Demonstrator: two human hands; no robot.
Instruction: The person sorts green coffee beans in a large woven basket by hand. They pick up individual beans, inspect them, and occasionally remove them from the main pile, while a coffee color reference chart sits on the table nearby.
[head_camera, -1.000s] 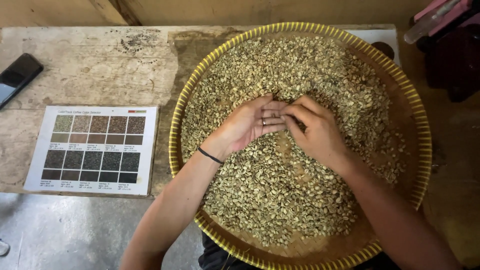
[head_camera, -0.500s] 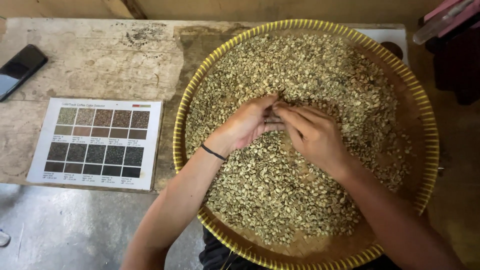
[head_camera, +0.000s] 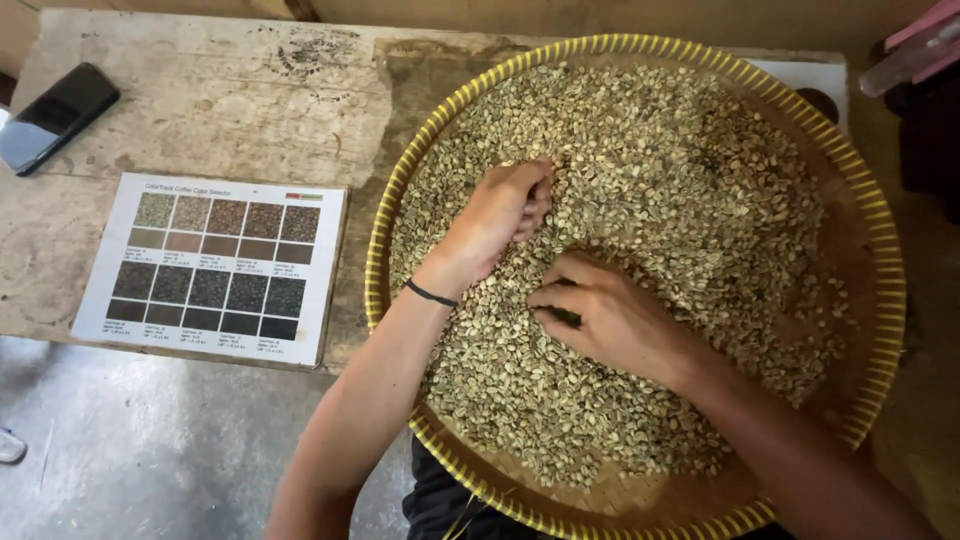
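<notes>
- Nearest the viewer, the concrete floor (head_camera: 150, 450) shows at lower left, and the near rim of the round woven tray (head_camera: 470, 480) hangs past the table's near edge, toward the person's body.
- Across the tray's bed lies a wide, loose layer of pale green coffee beans (head_camera: 650, 180); they are thickest at the centre and far side, while bare woven bottom shows along the near-right rim.
- Resting on the beans right of centre, the right hand (head_camera: 615, 320) lies palm down with fingers curled loosely; the fingertips point left and press into the layer. Whether it grips any beans, I cannot tell.
- Just beyond and to the left, the left hand (head_camera: 500, 215) has its fingers bent under and dug into the beans, loosely closed around a small gathered clump; a dark band circles its wrist.
- Both hands sit close together but apart, with beans between them. Beans lie in every direction from them, most to the far right, which the right hand is nearer.
- Left of the tray, a printed colour chart (head_camera: 215, 265) lies flat on the worn wooden table (head_camera: 220, 110), near the tray's rim.
- At the far left corner lies a dark phone (head_camera: 55, 115), well apart from everything else.
</notes>
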